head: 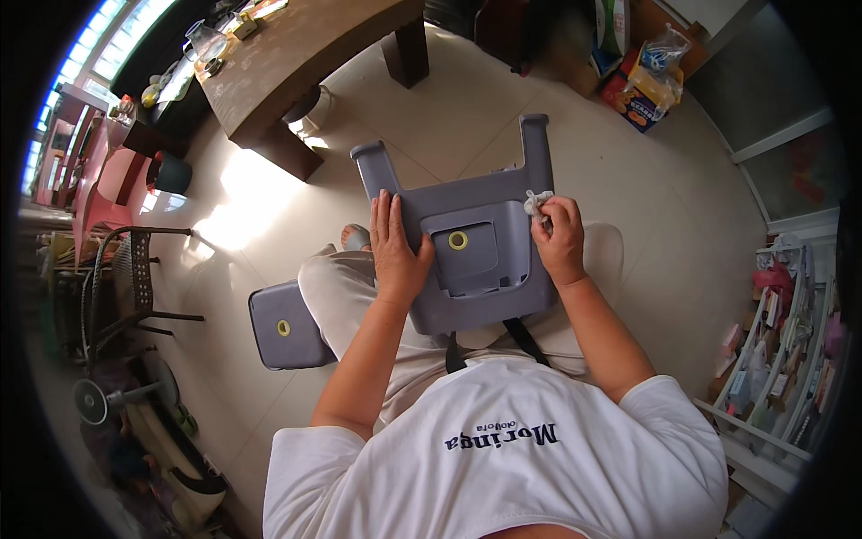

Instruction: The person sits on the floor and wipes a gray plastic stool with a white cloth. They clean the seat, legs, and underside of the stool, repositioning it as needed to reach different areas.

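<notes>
A grey plastic step stool (475, 186) lies across my lap, with two legs pointing away from me and a recessed panel in its middle. In that recess shows a yellow-green ring (458, 240). Flat against the stool's left side rests my left hand (397, 252), fingers extended. My right hand (560, 236) pinches a crumpled whitish cloth (538, 204) at the stool's right edge, near the base of the right leg. Beside my left thigh stands a second grey plastic piece (286, 340), with a rounded top and a similar ring.
A wooden table (283, 60) with glassware stands ahead on the left. A metal-framed chair (141, 269) is at the left. Ahead on the right is a box (633, 101) holding plastic bags. A white rack (761, 431) full of packages stands at the right.
</notes>
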The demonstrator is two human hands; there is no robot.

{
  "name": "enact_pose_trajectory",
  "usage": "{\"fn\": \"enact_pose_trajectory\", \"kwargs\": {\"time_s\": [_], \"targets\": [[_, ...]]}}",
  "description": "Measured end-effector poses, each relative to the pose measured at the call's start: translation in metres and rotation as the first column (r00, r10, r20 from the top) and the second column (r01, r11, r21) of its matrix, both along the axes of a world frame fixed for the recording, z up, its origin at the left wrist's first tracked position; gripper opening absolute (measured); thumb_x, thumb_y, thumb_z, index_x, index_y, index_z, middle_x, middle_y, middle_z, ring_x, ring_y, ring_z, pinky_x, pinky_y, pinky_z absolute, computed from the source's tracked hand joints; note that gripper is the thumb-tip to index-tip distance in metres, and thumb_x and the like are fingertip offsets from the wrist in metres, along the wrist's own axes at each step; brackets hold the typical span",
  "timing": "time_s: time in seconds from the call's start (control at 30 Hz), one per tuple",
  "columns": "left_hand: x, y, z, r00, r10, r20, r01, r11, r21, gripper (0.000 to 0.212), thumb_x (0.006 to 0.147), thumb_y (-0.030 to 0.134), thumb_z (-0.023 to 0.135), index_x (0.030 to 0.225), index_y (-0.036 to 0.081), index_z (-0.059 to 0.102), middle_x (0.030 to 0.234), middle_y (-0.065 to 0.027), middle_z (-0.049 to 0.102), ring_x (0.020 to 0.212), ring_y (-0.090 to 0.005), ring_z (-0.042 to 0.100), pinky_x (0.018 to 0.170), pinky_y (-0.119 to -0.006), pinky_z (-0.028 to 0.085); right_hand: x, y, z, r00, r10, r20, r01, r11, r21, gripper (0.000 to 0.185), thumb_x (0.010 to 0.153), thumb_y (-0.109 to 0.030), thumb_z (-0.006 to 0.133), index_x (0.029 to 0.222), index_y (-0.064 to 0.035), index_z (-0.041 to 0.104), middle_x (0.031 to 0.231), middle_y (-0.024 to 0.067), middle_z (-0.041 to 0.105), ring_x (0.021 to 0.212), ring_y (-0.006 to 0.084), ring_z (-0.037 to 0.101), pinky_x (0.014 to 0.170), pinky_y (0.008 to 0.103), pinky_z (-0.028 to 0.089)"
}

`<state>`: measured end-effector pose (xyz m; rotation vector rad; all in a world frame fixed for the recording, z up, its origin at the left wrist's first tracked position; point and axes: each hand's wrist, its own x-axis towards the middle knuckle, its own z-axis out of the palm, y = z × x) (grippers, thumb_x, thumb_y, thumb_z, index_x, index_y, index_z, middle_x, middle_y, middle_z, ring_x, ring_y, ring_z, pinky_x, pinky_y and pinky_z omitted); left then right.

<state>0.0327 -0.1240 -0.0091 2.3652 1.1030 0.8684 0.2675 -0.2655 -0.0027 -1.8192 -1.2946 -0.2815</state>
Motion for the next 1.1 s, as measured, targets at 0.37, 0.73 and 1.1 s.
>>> {"fn": "enact_pose_trajectory", "kwargs": {"time_s": [0.37, 0.73, 1.1], "targets": [[0.004, 0.002, -0.008, 0.999, 0.026, -0.027, -0.026, 1.000, -0.007, 0.057, 0.097, 0.019, 0.055, 0.148, 0.001, 0.038, 0.159, -0.0151, 0.031, 0.149, -0.0345, 0.023, 0.121, -0.044, 0.022, -0.035, 0.106, 0.013, 0.990, 0.087, 0.110, -0.079, 0.994, -0.069, 0.022, 0.077, 0.001, 0.070, 0.094, -0.0044, 0.058, 0.103, 0.0125, 0.057, 0.097, 0.0330, 0.057, 0.085, 0.0425, 0.049], [-0.004, 0.007, -0.019, 0.993, -0.039, 0.113, 0.039, 0.999, 0.000, 0.052, 0.101, 0.023, 0.048, 0.147, -0.001, 0.040, 0.158, -0.0178, 0.032, 0.148, -0.0359, 0.025, 0.121, -0.044, 0.021, -0.107, 0.115, 0.011, 0.917, 0.391, -0.074, -0.390, 0.920, 0.027, 0.019, 0.080, 0.002, 0.061, 0.097, -0.0022, 0.056, 0.104, 0.0133, 0.055, 0.099, 0.0340, 0.056, 0.087, 0.0416, 0.050], [0.001, 0.001, -0.006, 0.997, -0.008, 0.070, 0.011, 0.999, -0.051, 0.057, 0.098, 0.024, 0.057, 0.148, 0.002, 0.039, 0.158, -0.0155, 0.031, 0.149, -0.0345, 0.023, 0.121, -0.044, 0.022, 0.013, 0.052, 0.024, 0.983, 0.045, 0.180, -0.021, 0.990, -0.137, 0.027, 0.077, 0.008, 0.068, 0.098, -0.0034, 0.056, 0.105, 0.0128, 0.056, 0.099, 0.0338, 0.058, 0.087, 0.0423, 0.050]]}}
